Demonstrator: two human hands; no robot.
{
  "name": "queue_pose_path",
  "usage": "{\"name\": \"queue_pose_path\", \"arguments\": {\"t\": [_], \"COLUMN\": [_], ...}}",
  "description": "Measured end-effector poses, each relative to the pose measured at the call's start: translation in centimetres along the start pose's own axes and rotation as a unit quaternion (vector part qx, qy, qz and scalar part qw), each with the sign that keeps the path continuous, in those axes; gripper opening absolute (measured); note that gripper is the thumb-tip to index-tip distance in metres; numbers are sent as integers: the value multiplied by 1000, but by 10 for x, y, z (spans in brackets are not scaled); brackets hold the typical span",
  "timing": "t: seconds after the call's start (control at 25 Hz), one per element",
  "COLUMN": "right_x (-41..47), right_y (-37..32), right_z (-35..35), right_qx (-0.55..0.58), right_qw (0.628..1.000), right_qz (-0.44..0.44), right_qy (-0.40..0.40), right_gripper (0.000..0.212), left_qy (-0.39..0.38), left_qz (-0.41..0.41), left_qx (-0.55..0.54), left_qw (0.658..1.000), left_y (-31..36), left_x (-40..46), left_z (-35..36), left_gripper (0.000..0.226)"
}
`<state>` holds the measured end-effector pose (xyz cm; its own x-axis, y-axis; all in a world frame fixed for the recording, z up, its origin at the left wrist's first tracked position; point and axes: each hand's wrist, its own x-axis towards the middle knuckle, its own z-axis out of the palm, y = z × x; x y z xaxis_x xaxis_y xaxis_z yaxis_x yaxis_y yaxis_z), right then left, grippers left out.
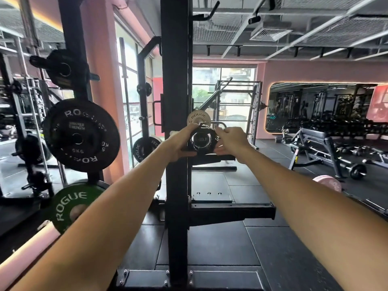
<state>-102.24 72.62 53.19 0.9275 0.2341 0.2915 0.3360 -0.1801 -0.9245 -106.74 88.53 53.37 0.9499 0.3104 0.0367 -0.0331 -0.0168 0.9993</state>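
Observation:
A black collar with a chrome end cap [201,141] sits on a bar end, just in front of the black rack upright [176,101]. My left hand [180,143] grips its left side, thumb underneath and fingers over the top. My right hand [230,141] holds its right side with curled fingers. Just above the two hands, a small white Rogue plate [198,118] hangs on a peg of the upright.
Black plates [80,135] and a green plate [72,203] hang on storage pegs at left. A steel arm [233,213] juts right from the upright low down. A bench [319,148] and a loaded barbell [358,171] stand at right on black rubber floor.

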Motion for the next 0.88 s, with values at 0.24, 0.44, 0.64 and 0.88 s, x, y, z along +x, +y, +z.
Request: {"name": "queue_pose_path", "arguments": {"t": [0.24, 0.44, 0.64, 0.88], "right_x": [42, 81, 138, 231], "right_y": [14, 23, 34, 58], "right_z": [10, 17, 24, 37], "right_qx": [-20, -43, -55, -69], "right_qw": [1000, 999, 998, 998], "right_qz": [1, 5, 9, 1], "right_qy": [20, 22, 32, 4], "right_gripper": [40, 32, 38, 45], "left_qy": [-28, -40, -36, -17], "left_qz": [13, 13, 15, 14], "left_qx": [10, 15, 18, 30], "left_qw": [999, 999, 999, 999], "left_y": [-8, -10, -10, -12], "left_x": [44, 93, 149, 231], "left_z": [-1, -3, -3, -2], "left_gripper": [59, 55, 57, 43]}}
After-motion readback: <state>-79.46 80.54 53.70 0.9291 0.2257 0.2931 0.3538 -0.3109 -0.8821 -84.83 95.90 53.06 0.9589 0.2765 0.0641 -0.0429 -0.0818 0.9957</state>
